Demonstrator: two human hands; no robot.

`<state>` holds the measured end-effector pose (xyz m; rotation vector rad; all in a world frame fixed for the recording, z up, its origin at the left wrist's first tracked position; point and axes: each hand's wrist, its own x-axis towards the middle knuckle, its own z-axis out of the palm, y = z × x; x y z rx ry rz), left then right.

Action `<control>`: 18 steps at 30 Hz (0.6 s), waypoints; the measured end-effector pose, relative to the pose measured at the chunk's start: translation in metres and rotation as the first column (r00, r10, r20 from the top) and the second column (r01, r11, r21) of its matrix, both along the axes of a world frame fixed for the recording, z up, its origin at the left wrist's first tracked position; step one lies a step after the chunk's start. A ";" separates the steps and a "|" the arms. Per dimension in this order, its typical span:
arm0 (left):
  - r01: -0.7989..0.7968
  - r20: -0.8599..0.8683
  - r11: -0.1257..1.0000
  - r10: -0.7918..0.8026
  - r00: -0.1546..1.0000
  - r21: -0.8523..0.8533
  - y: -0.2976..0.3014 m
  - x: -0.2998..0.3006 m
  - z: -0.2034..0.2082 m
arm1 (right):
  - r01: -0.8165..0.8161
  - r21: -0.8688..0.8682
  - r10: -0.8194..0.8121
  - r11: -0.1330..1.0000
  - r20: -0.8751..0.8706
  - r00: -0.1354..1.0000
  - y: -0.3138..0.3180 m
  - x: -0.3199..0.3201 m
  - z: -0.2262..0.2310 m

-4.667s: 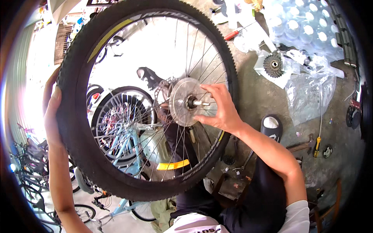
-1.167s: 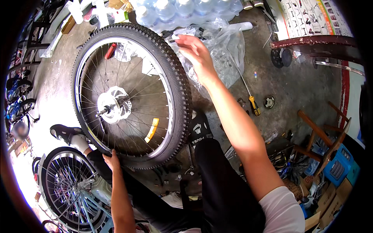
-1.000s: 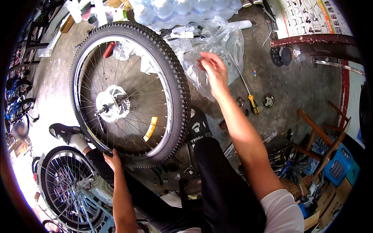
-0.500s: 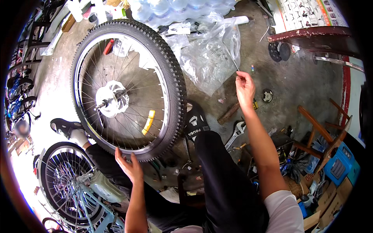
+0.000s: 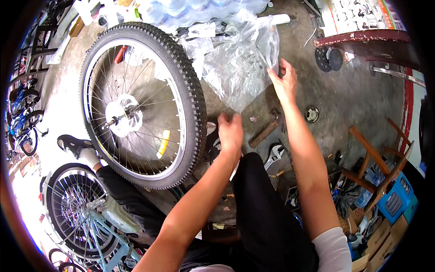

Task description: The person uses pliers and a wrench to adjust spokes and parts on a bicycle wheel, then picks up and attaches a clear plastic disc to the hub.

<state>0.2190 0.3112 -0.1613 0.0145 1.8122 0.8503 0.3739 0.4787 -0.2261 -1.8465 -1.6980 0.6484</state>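
A clear plastic bag [image 5: 226, 75] lies crumpled on the floor, with several small metal parts [image 5: 251, 61] showing in it. My left hand [image 5: 231, 131] is curled closed at the bag's near corner and appears to pinch it; its fingertips are partly hidden. At the bag's right edge is my right hand [image 5: 284, 84], thumb and fingers apart, one tip touching or very near the plastic. A bicycle wheel [image 5: 195, 97] with a knobbly tyre and a disc rotor [image 5: 122, 115] leans over my left leg, touched by neither hand.
Between my feet and the right arm lie a hammer [image 5: 263, 132] and an adjustable wrench [image 5: 273, 156]. A round metal part [image 5: 312, 114] sits farther right. Wrapped bottles [image 5: 199, 11] stand beyond the bag. A light-blue bicycle [image 5: 97, 231] is at lower left, a wooden stool [image 5: 369, 149] at right.
My left hand has left the wheel's near rim and crossed right to the bag's corner. My right hand has opened by the bag's edge; the thin rod it held no longer shows.
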 end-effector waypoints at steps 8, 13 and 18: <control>-0.223 0.101 0.973 0.216 0.971 0.060 0.072 -0.008 -0.032 | -0.049 -0.063 0.037 0.997 -0.178 0.983 -0.006 0.000 -0.003; -0.196 0.412 0.950 0.082 0.908 0.245 0.099 0.002 -0.025 | -0.170 0.075 0.171 0.983 -0.007 0.985 -0.020 0.006 0.002; 0.087 0.242 0.921 -0.190 0.952 0.379 0.122 0.018 -0.033 | -0.293 0.054 0.286 0.955 0.107 0.952 -0.032 0.006 0.005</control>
